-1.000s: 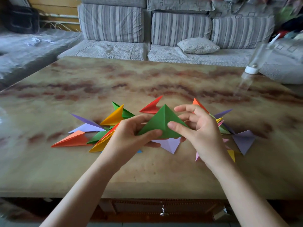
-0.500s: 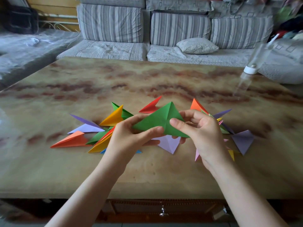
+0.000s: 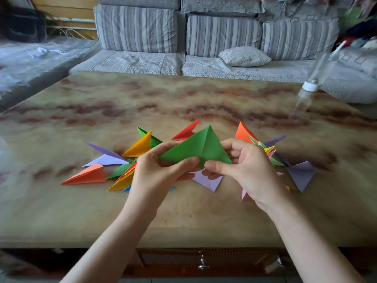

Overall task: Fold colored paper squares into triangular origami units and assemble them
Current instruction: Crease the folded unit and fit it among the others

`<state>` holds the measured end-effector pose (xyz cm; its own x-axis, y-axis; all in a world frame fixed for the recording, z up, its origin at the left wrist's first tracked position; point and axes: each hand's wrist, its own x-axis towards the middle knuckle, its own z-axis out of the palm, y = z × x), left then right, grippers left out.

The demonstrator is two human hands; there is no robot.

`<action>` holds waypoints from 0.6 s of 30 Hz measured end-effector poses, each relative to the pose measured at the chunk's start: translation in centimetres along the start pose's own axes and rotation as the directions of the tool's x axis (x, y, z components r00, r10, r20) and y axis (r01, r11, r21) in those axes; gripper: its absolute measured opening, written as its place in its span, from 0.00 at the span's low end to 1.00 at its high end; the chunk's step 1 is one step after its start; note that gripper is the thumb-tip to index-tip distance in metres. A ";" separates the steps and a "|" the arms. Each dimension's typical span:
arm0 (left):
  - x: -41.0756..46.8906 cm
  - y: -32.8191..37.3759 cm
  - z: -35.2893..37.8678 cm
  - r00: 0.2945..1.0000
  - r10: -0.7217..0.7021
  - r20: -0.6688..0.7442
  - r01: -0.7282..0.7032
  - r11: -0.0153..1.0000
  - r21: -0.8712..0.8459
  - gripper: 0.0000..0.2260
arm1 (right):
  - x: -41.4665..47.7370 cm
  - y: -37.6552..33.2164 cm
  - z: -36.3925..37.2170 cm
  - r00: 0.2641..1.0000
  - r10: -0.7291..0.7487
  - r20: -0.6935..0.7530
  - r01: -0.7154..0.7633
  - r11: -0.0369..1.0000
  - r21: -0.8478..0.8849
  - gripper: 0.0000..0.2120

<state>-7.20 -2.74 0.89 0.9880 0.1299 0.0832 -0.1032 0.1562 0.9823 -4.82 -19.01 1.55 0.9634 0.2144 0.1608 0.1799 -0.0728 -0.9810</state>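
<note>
Left hand [image 3: 152,176] and right hand [image 3: 251,170] pinched the green unit [image 3: 201,146] (folded units [image 3: 87,176] littered the worktop [image 3: 183,219]); uneven pressure could skew its crease.

Soft dim daylight, glossy table [image 3: 204,221] sheen, blurred warped edges.

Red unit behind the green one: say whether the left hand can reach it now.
Probably not yet: the left hand pinches the green unit, which is held in front of the red unit. Nothing else seems to block it.

Matt green paper unit [image 3: 201,147], glossy marbled table [image 3: 183,99]
</note>
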 end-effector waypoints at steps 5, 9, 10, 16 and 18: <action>0.1 0.4 -0.5 1.000 -0.011 0.006 0.011 1.000 -0.022 0.12 | 0.0 -0.2 0.1 1.000 0.009 -0.002 -0.009 1.000 0.019 0.10; 0.5 0.6 -1.3 0.999 0.020 -0.029 -0.021 0.999 -0.026 0.14 | 0.0 -0.2 -0.3 1.000 0.013 -0.026 -0.013 1.000 0.029 0.10; 0.6 0.7 -1.6 0.999 0.021 -0.040 -0.022 0.999 -0.048 0.14 | 0.1 -0.2 -0.5 0.999 0.016 -0.039 -0.015 0.999 0.033 0.10; 0.7 0.7 -2.0 0.997 0.039 -0.068 -0.048 0.989 -0.138 0.10 | 0.0 -0.3 -0.6 0.996 0.028 -0.085 -0.023 0.998 0.053 0.08; 0.9 0.8 -2.2 0.993 0.035 -0.117 -0.056 0.981 -0.186 0.09 | 0.0 -0.5 -0.8 0.991 0.027 -0.128 -0.019 0.998 0.067 0.07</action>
<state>-6.70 -0.32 1.35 0.9637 0.2487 0.0972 -0.1782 0.3279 0.9277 -4.78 -19.76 2.12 0.9855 0.0856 0.1466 0.1481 -0.0115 -0.9889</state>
